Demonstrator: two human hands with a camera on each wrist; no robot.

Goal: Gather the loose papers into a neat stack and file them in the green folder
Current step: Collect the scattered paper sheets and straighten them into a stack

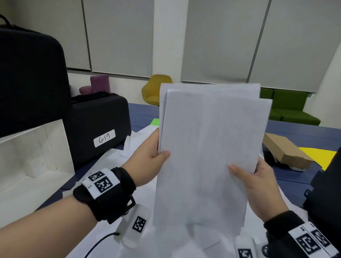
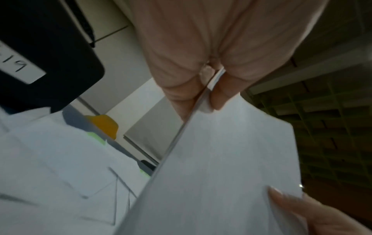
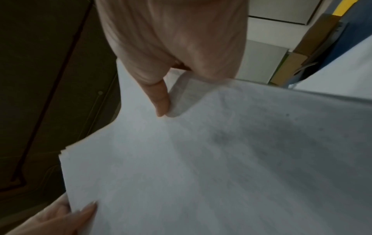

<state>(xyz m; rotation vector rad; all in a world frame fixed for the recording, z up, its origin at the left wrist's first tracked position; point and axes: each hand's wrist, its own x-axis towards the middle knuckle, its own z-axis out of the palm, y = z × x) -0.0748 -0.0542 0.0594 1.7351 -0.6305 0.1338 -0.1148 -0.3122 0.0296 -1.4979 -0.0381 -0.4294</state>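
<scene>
A stack of white papers point(image 1: 208, 155) stands upright over the table, its top sheets slightly fanned and its bottom edge down by the sheets below. My left hand point(image 1: 153, 159) pinches the stack's left edge, thumb in front; my right hand point(image 1: 250, 175) pinches its right edge the same way. The left wrist view shows the papers point(image 2: 227, 167) edge-on under the left hand point(image 2: 209, 89). In the right wrist view the right hand point(image 3: 165, 101) has its thumb on the papers point(image 3: 211, 159). A sliver of the green folder point(image 1: 155, 121) peeks out behind the stack's left side.
More loose white sheets point(image 1: 140, 147) cover the blue table point(image 1: 309, 133). Black cases point(image 1: 98, 124) and a white open box point(image 1: 24, 159) stand at the left. A cardboard box point(image 1: 284, 150) and a yellow sheet point(image 1: 317, 155) lie at the right.
</scene>
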